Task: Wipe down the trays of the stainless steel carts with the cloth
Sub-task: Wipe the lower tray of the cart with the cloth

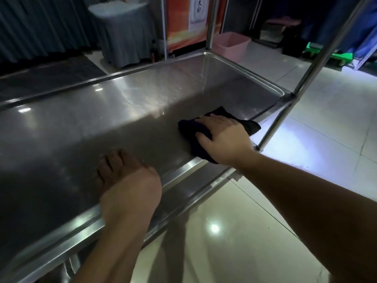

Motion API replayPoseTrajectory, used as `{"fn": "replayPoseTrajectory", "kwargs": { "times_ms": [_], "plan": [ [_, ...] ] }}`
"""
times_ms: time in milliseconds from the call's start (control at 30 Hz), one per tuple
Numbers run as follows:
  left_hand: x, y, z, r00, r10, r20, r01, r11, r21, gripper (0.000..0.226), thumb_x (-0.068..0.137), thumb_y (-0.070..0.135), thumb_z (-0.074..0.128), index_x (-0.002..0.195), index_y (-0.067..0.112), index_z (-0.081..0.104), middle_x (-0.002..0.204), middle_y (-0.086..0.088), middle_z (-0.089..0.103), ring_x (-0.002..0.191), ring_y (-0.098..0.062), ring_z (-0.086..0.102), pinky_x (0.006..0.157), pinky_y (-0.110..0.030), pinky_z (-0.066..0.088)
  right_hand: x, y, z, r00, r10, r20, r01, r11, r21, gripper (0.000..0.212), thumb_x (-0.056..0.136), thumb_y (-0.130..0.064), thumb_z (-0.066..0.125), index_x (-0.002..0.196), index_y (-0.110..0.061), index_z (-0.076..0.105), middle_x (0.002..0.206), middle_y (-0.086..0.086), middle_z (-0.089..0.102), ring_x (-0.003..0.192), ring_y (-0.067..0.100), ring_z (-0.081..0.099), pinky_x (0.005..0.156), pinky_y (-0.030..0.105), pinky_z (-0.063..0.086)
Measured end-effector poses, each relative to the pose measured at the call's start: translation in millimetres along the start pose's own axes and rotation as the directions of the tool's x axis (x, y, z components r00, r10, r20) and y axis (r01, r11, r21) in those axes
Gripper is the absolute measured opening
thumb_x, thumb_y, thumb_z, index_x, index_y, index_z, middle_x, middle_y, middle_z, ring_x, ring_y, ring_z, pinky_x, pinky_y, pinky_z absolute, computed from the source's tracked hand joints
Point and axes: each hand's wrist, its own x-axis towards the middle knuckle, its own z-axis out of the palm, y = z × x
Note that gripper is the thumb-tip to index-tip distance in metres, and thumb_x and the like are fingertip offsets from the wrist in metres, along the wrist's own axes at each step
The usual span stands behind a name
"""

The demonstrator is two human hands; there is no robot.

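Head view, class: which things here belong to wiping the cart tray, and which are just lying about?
Belongs to the job:
dark cloth
steel tray
right hand, pressing the cloth
left hand, resting on the tray

Just lying about:
pink bin
covered chair
green object on the floor

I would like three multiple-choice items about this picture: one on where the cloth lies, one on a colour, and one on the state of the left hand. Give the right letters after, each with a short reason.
1. Where does the cloth lie?
A. on the floor
B. in the tray, near its right end
C. over the upright post

2. What colour is the bin on the floor behind the cart?
A. pink
B. yellow
C. black

3. What does the left hand do?
A. grips the cloth
B. holds a bottle
C. rests on the tray with straight fingers

Answers: 1 B, the right hand presses it onto the tray floor there. 2 A, its walls show pink. 3 C, it holds nothing.
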Motion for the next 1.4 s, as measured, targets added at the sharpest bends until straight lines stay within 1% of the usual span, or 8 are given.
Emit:
{"fn": "replayPoseTrajectory", "kwargs": {
  "times_ms": [333, 500, 633, 733, 933, 1100, 1267, 1400],
  "plan": [
    [4, 4, 0, 1.000, -0.019, -0.004, 0.019, 0.999, 0.050, 0.057, 0.097, 0.033, 0.025, 0.121, -0.005, 0.060, 0.129, -0.029, 0.058, 0.121, -0.047, 0.053, 0.102, -0.056, 0.044, 3, 7, 8, 0.994, -0.093, -0.062, 0.093, 0.996, 0.005, 0.062, 0.096, -0.059, 0.024, 0.144, -0.035, 0.056, 0.144, -0.009, 0.061, 0.141, 0.016, 0.048, 0.114, 0.039, 0.038],
    [3, 7, -2, 0.999, -0.042, 0.025, 0.042, 0.999, 0.001, 0.061, 0.095, 0.036, 0.022, 0.122, -0.001, 0.061, 0.134, -0.025, 0.056, 0.121, -0.047, 0.052, 0.105, -0.055, 0.040, -5, -6, 3, 0.949, -0.315, 0.001, 0.314, 0.947, 0.072, 0.062, 0.094, -0.059, 0.025, 0.139, -0.036, 0.060, 0.138, -0.011, 0.065, 0.138, 0.015, 0.051, 0.113, 0.040, 0.039],
    [10, 6, -6, 0.991, -0.120, 0.054, 0.128, 0.974, -0.184, 0.049, 0.090, 0.035, 0.031, 0.112, 0.004, 0.062, 0.128, -0.021, 0.058, 0.119, -0.042, 0.052, 0.103, -0.049, 0.043, -17, -24, 3, 0.868, -0.488, -0.085, 0.495, 0.861, 0.112, 0.047, 0.093, -0.060, 0.034, 0.117, -0.038, 0.068, 0.107, -0.014, 0.071, 0.108, 0.015, 0.063, 0.092, 0.036, 0.045],
    [15, 3, -8, 0.982, -0.181, 0.059, 0.190, 0.935, -0.300, 0.043, 0.103, 0.030, 0.041, 0.131, 0.005, 0.062, 0.133, -0.021, 0.060, 0.120, -0.039, 0.059, 0.101, -0.045, 0.050, -24, -30, 11, 0.804, -0.572, -0.165, 0.590, 0.801, 0.102, 0.043, 0.092, -0.060, 0.037, 0.100, -0.032, 0.069, 0.089, -0.010, 0.066, 0.087, 0.017, 0.059, 0.078, 0.038, 0.044],
    [10, 5, -19, 0.990, -0.128, 0.053, 0.138, 0.905, -0.401, 0.042, 0.106, 0.017, 0.049, 0.147, 0.021, 0.055, 0.150, -0.008, 0.048, 0.128, -0.026, 0.059, 0.106, -0.036, 0.051, -32, -33, 10, 0.790, -0.528, -0.310, 0.611, 0.721, 0.328, 0.040, 0.090, -0.052, 0.042, 0.083, -0.020, 0.066, 0.068, -0.006, 0.058, 0.068, 0.021, 0.054, 0.063, 0.039, 0.044],
    [-16, -4, -47, 0.999, -0.013, -0.039, -0.004, 0.918, -0.396, 0.043, 0.106, 0.012, 0.045, 0.144, 0.028, 0.055, 0.145, 0.007, 0.046, 0.091, -0.001, 0.056, 0.069, 0.006, 0.039, -56, -27, -6, 0.735, -0.595, -0.325, 0.678, 0.629, 0.380, 0.038, 0.089, -0.046, 0.047, 0.079, -0.015, 0.067, 0.065, -0.006, 0.057, 0.063, 0.020, 0.056, 0.059, 0.043, 0.048],
    [-81, -36, -44, 0.958, 0.157, -0.240, -0.257, 0.844, -0.471, 0.041, 0.095, 0.005, 0.053, 0.130, 0.020, 0.064, 0.123, 0.007, 0.060, 0.111, -0.001, 0.056, 0.096, -0.011, 0.042, -99, -21, 14, 0.589, -0.795, -0.145, 0.781, 0.514, 0.353, 0.034, 0.089, -0.047, 0.049, 0.085, -0.021, 0.070, 0.071, -0.009, 0.062, 0.066, 0.016, 0.060, 0.060, 0.042, 0.050],
    [-136, -73, -3, 0.966, 0.233, -0.107, -0.257, 0.877, -0.405, 0.038, 0.092, 0.009, 0.059, 0.129, 0.020, 0.062, 0.120, 0.010, 0.058, 0.113, -0.002, 0.054, 0.099, -0.017, 0.041, -119, -32, 77, 0.694, -0.696, 0.185, 0.541, 0.673, 0.505, 0.039, 0.089, -0.062, 0.041, 0.079, -0.035, 0.066, 0.068, -0.017, 0.064, 0.064, 0.004, 0.061, 0.058, 0.039, 0.050]
  ]
}}
